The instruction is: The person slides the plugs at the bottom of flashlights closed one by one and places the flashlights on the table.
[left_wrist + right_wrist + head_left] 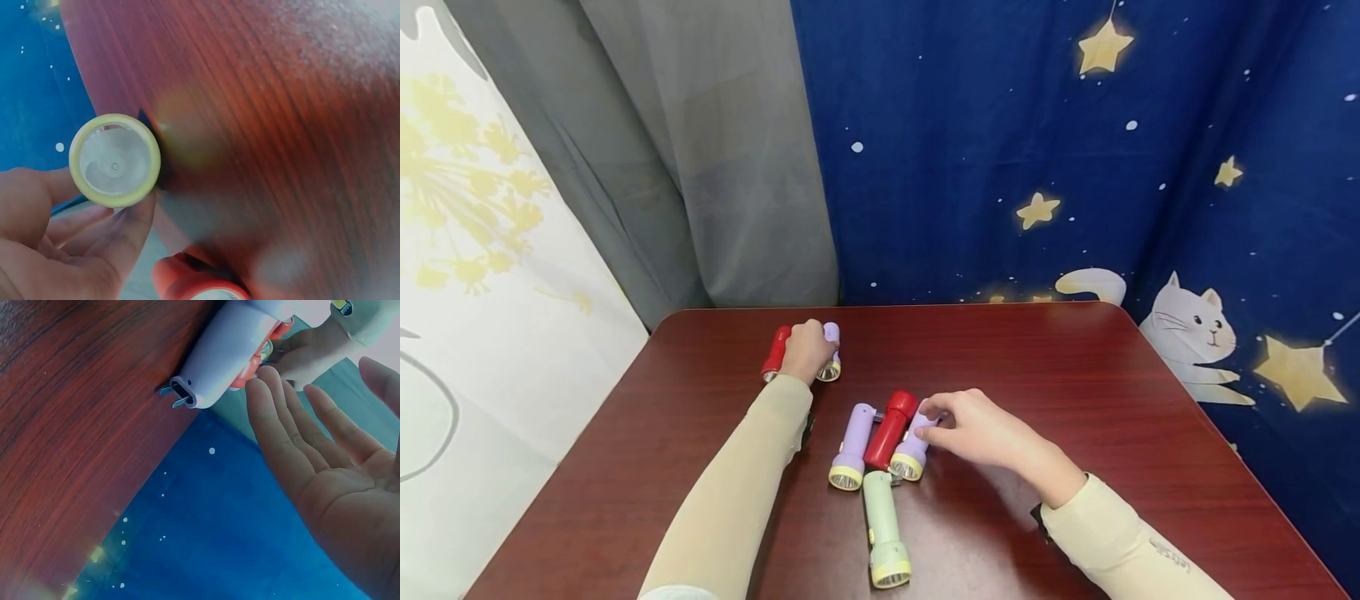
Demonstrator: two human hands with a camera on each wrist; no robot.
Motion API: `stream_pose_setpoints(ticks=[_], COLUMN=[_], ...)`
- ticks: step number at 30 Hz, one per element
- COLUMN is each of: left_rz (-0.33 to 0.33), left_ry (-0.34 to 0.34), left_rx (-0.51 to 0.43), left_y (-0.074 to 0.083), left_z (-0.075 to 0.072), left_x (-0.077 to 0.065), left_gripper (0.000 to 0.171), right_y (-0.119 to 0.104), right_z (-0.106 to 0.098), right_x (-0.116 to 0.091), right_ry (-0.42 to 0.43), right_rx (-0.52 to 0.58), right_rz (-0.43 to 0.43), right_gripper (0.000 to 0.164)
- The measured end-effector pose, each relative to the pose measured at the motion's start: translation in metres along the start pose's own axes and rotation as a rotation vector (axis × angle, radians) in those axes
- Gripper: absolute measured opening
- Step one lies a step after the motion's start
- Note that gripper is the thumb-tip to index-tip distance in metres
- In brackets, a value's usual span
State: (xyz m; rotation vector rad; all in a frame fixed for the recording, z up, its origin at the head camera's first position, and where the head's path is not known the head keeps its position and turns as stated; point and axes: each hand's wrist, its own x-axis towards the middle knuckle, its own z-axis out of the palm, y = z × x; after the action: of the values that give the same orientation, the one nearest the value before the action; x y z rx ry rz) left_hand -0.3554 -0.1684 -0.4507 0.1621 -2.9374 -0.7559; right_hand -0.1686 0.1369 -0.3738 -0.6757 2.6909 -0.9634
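Note:
At the far left of the table, my left hand (pixel 806 350) grips a lilac flashlight (pixel 831 332). In the left wrist view, thumb and fingers pinch its yellow-rimmed head (pixel 155 161), lens toward the camera. A red flashlight (pixel 777 352) lies just left of that hand. My right hand (pixel 981 427) is beside another lilac flashlight (pixel 912 454), fingertips overlapping it in the head view. Its fingers extend past the flashlight's pronged end (pixel 195 394) in the right wrist view. Left of it lie a red flashlight (pixel 891 429) and a lilac one (pixel 853 446); a pale green flashlight (pixel 883 525) lies nearest me.
All the flashlights lie on a dark red wooden table (pixel 1000 358) with rounded far corners. Behind it hang a grey curtain (pixel 737 150) and a blue starry curtain (pixel 940 167) with a cat picture. A white patterned cloth (pixel 490 350) hangs on the left.

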Motion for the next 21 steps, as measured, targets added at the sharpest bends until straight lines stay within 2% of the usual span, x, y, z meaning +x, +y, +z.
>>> stream_pose_setpoints(ticks=[7, 12, 21], left_rz=[-0.014, -0.004, 0.01], left_ry=[-0.011, -0.008, -0.001], left_rx=[0.022, 0.04, 0.045], left_y=[0.027, 0.026, 0.029], left_z=[-0.028, -0.031, -0.034], left_x=[-0.037, -0.039, -0.041], left_gripper=[0.034, 0.031, 0.03], right_y=[0.002, 0.007, 0.014], right_z=[0.001, 0.003, 0.008], right_x=[0.004, 0.009, 0.018], right_ry=[0.034, 0.067, 0.064], right_rx=[-0.023, -0.038, -0.025], right_rz=[0.049, 0.1, 0.181], right_gripper=[0.038, 0.036, 0.038])
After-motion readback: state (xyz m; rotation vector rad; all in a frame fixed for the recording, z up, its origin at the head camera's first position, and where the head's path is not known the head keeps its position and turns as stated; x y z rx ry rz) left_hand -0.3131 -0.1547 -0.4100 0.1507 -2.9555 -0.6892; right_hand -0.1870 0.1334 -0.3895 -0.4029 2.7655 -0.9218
